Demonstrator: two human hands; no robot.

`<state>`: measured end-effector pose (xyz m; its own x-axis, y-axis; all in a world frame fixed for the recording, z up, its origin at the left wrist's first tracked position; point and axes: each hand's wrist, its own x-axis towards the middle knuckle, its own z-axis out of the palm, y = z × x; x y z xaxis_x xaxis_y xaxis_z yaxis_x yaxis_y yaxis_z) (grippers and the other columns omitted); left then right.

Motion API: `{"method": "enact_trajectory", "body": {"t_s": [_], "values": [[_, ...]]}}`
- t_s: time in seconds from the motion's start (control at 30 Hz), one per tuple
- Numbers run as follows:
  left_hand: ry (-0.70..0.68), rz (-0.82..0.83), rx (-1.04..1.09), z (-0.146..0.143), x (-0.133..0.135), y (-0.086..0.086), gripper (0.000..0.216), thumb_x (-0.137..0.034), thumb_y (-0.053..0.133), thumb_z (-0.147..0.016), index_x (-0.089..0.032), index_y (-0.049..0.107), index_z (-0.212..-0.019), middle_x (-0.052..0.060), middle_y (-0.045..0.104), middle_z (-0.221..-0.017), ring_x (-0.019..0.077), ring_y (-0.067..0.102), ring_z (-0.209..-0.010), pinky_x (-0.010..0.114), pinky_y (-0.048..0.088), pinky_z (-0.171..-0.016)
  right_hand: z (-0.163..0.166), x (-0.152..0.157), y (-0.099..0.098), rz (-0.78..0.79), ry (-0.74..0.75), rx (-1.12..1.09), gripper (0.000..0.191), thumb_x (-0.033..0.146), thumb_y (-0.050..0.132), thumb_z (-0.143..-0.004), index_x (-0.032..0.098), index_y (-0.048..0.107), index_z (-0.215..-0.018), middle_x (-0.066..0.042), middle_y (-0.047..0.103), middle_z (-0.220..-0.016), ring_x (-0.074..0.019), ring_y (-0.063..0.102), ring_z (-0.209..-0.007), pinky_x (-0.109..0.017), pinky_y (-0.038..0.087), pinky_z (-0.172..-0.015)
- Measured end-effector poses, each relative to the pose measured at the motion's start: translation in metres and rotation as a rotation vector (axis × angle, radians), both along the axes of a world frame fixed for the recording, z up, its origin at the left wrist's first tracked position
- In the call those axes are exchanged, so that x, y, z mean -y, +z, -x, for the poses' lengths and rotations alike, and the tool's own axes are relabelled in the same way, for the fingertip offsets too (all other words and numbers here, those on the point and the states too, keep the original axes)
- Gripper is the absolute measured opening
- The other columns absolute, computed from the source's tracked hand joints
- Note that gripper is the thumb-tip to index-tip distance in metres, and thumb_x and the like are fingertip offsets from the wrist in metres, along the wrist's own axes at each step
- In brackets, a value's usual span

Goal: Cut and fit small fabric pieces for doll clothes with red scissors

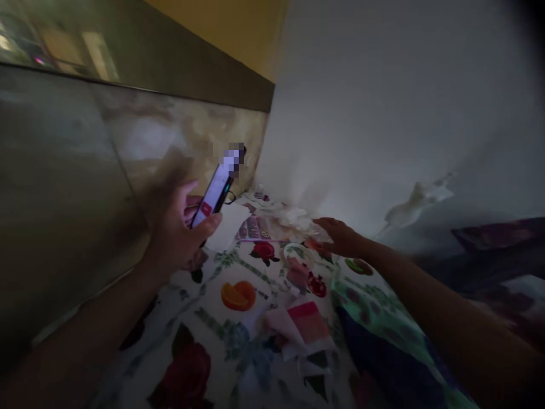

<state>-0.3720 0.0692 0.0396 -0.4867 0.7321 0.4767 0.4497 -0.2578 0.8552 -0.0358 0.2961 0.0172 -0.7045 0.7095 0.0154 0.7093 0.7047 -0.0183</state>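
Observation:
On the left, my left hand (181, 227) is closed around a smartphone (213, 190), thumb at its lower edge. The phone is tilted, its lit screen is visible and its top end is pixelated. Farther right, my right hand (338, 236) reaches over the table with its fingers stretched out. Its fingertips are at the edge of a crumpled clear plastic wrapping (293, 221), though contact is hard to make out. Beside that wrapping lies a purple patterned packet (254, 228). A white sheet or box (227, 227) is just behind my left thumb.
A floral and fruit-patterned tablecloth (170, 312) covers the table. Pink-and-white papers (306, 326) lie in front, with green and dark blue cloth (378, 329) at right. A small clear object (259, 192) stands in the corner. Walls enclose the left and back.

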Motion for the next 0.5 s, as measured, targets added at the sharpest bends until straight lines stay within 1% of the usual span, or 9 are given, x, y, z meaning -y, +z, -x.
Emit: {"method": "enact_trajectory", "body": {"t_s": [0.03, 0.1, 0.13, 0.2, 0.23, 0.27, 0.37, 0.43, 0.5], "values": [[0.009, 0.003, 0.016, 0.003, 0.002, 0.001, 0.077, -0.039, 0.074, -0.08, -0.013, 0.043, -0.145, 0.013, 0.064, -0.12, 0.0266, 0.064, -0.114, 0.05, 0.049, -0.107, 0.004, 0.004, 0.002, -0.013, 0.009, -0.018, 0.072, 0.023, 0.07, -0.081, 0.011, 0.048, -0.148, -0.026, 0.05, -0.151, -0.0398, 0.046, -0.141, -0.059, 0.039, -0.113], [0.012, 0.003, 0.053, 0.006, 0.004, 0.002, 0.077, -0.038, 0.076, -0.079, -0.014, 0.043, -0.145, 0.012, 0.063, -0.12, 0.0259, 0.063, -0.117, 0.049, 0.046, -0.111, 0.024, 0.018, 0.008, -0.028, 0.073, -0.062, 0.076, 0.022, 0.067, -0.082, 0.012, 0.042, -0.153, -0.024, 0.042, -0.158, -0.0367, 0.039, -0.147, -0.056, 0.034, -0.118], [0.011, 0.002, 0.065, 0.006, 0.004, 0.003, 0.077, -0.037, 0.076, -0.079, -0.015, 0.044, -0.145, 0.012, 0.062, -0.121, 0.0255, 0.063, -0.117, 0.049, 0.045, -0.112, 0.039, 0.028, 0.011, -0.027, 0.122, -0.086, 0.076, 0.021, 0.066, -0.084, 0.013, 0.039, -0.155, -0.021, 0.04, -0.16, -0.0334, 0.036, -0.149, -0.052, 0.033, -0.12], [0.012, 0.005, 0.072, 0.006, 0.004, 0.004, 0.076, -0.038, 0.075, -0.08, -0.017, 0.043, -0.146, 0.012, 0.062, -0.124, 0.0249, 0.064, -0.116, 0.049, 0.046, -0.112, 0.078, 0.055, 0.013, 0.025, 0.247, -0.163, 0.07, 0.026, 0.065, -0.088, 0.015, 0.042, -0.153, -0.02, 0.041, -0.159, -0.0311, 0.038, -0.148, -0.049, 0.034, -0.119], [0.016, 0.006, 0.072, 0.005, 0.004, 0.004, 0.076, -0.038, 0.075, -0.08, -0.018, 0.043, -0.146, 0.012, 0.061, -0.124, 0.0249, 0.065, -0.115, 0.049, 0.047, -0.111, 0.101, 0.07, 0.013, 0.079, 0.273, -0.176, 0.067, 0.028, 0.065, -0.09, 0.017, 0.043, -0.152, -0.02, 0.042, -0.159, -0.0312, 0.041, -0.146, -0.048, 0.037, -0.118], [0.019, 0.009, 0.071, 0.006, 0.003, 0.003, 0.076, -0.039, 0.075, -0.079, -0.019, 0.043, -0.145, 0.012, 0.062, -0.125, 0.0252, 0.066, -0.115, 0.049, 0.048, -0.11, 0.125, 0.085, 0.011, 0.095, 0.298, -0.179, 0.067, 0.031, 0.068, -0.089, 0.018, 0.045, -0.151, -0.019, 0.045, -0.157, -0.0308, 0.043, -0.145, -0.046, 0.039, -0.116], [0.028, -0.004, 0.06, 0.01, 0.001, 0.001, 0.074, -0.041, 0.076, -0.077, -0.022, 0.046, -0.142, 0.01, 0.064, -0.12, 0.0264, 0.067, -0.114, 0.049, 0.051, -0.107, 0.193, 0.119, -0.001, 0.102, 0.333, -0.171, 0.067, 0.039, 0.072, -0.089, 0.017, 0.049, -0.147, -0.018, 0.05, -0.153, -0.0307, 0.05, -0.139, -0.044, 0.042, -0.112], [0.028, -0.02, 0.062, 0.013, -0.001, -0.001, 0.074, -0.041, 0.077, -0.075, -0.023, 0.047, -0.141, 0.009, 0.066, -0.118, 0.0268, 0.067, -0.114, 0.049, 0.051, -0.107, 0.226, 0.129, -0.01, 0.101, 0.301, -0.161, 0.058, 0.04, 0.073, -0.088, 0.016, 0.057, -0.138, -0.019, 0.061, -0.14, -0.0324, 0.06, -0.126, -0.044, 0.05, -0.102], [0.027, -0.028, 0.068, 0.014, -0.002, -0.001, 0.075, -0.041, 0.077, -0.075, -0.023, 0.047, -0.141, 0.009, 0.066, -0.118, 0.0269, 0.067, -0.115, 0.049, 0.051, -0.107, 0.248, 0.129, -0.018, 0.091, 0.251, -0.159, 0.043, 0.036, 0.069, -0.09, 0.014, 0.065, -0.127, -0.02, 0.067, -0.126, -0.0331, 0.066, -0.113, -0.044, 0.055, -0.09]]}}
